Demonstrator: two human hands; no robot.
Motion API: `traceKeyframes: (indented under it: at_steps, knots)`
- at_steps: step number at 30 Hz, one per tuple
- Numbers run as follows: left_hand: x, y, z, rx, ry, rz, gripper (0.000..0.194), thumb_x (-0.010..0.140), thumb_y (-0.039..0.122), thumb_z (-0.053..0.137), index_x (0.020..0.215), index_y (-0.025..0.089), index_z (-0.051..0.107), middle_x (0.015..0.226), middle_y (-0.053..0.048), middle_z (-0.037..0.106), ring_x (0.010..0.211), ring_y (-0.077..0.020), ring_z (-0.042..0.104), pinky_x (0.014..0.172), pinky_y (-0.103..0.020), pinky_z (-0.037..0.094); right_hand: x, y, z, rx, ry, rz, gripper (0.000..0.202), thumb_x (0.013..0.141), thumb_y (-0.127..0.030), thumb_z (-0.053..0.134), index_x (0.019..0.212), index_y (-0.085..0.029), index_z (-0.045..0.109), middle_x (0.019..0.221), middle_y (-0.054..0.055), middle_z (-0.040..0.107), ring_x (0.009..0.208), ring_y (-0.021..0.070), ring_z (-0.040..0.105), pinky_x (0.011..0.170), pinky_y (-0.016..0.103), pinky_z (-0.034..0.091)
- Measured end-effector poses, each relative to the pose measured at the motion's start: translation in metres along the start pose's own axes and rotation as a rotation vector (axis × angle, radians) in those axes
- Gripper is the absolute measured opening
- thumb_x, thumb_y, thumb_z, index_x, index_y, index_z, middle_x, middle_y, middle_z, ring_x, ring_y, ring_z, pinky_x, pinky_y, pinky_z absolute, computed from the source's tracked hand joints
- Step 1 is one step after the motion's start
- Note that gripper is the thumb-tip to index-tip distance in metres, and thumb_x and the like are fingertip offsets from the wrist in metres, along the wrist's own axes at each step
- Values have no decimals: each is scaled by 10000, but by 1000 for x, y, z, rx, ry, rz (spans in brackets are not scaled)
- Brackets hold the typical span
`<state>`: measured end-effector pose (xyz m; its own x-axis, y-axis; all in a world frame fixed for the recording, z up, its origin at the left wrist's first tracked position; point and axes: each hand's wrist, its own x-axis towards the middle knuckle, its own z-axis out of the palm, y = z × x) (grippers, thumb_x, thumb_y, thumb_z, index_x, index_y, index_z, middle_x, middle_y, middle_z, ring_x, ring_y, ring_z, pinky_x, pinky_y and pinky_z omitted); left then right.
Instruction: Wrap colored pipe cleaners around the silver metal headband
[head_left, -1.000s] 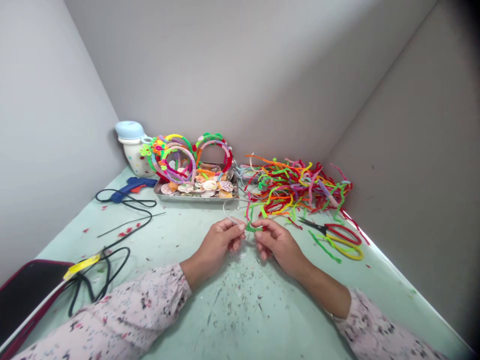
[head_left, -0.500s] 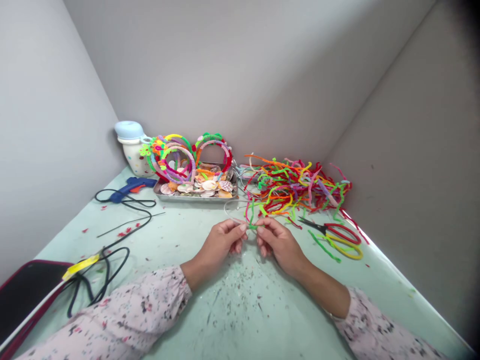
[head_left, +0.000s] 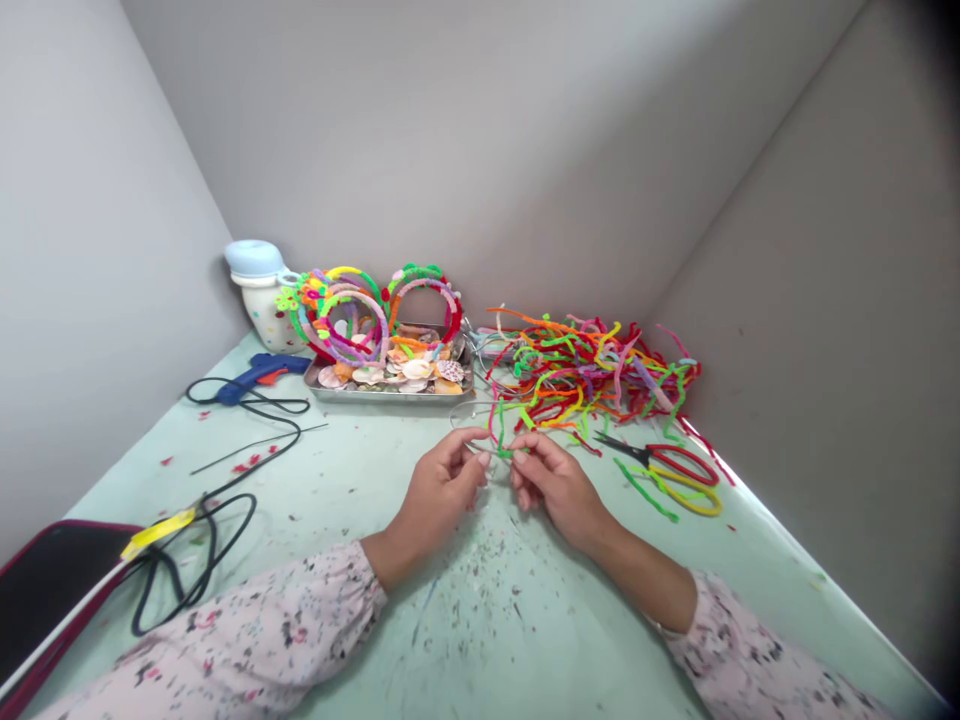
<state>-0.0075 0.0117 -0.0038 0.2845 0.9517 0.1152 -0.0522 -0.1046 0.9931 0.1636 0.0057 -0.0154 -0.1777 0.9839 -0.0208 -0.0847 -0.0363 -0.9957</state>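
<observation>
A thin pale hoop (head_left: 454, 412), perhaps a headband frame, stands between my hands. A short green pipe cleaner (head_left: 502, 428) is bent around its near part, with one end sticking up beside a pink pipe cleaner (head_left: 492, 415). My right hand (head_left: 559, 485) pinches the green pipe cleaner between thumb and forefinger. On the other side, my left hand (head_left: 442, 490) has its thumb and forefinger loosely around the hoop, the forefinger stretched out above. Exactly where the left fingertips touch the hoop is hard to make out.
Behind my hands, a metal tray (head_left: 390, 397) holds shells and decorated headbands (head_left: 352, 325). A pile of pipe cleaners (head_left: 592, 370) lies right of it, with scissors (head_left: 660, 465) in front. Leftward are a blue glue gun (head_left: 259, 375), black cord (head_left: 217, 540), a lidded cup (head_left: 262, 300) and a dark device (head_left: 60, 570).
My left forefinger has lifted and straightened, and the left thumb has drawn slightly away from the green pipe cleaner. The right hand keeps its pinch.
</observation>
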Motion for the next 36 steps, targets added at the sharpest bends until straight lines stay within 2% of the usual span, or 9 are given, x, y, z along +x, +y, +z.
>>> traceKeyframes:
  at_steps: [7,24,31,36]
  knots:
    - [5,-9,1,-13,-87,-40,247,841,310,514,1016,162,606,644,31,522,455,-70,432,441,-192,350,-1,2,-1,-23,-24,-2,180,854,-378,553,916,-211,523,616,-56,557,433,71,504,433,188,380]
    - [7,-4,0,-79,-33,-97,175,772,304,602,862,154,611,612,32,538,444,-61,415,441,-191,314,-1,-1,0,4,-36,37,217,831,-410,574,880,-206,520,617,-50,565,431,79,508,419,193,353]
    - [7,-4,-1,-32,-30,-92,173,783,287,598,900,160,611,502,59,471,431,-73,400,437,-190,315,0,0,-2,31,-49,31,207,838,-400,568,860,-202,514,607,-51,556,428,76,499,432,196,369]
    - [7,-6,-1,-62,-40,-94,147,781,296,602,856,170,608,496,62,476,414,-65,382,428,-184,293,-1,0,-1,30,-45,34,211,836,-411,567,852,-205,521,603,-51,554,432,79,498,435,199,368]
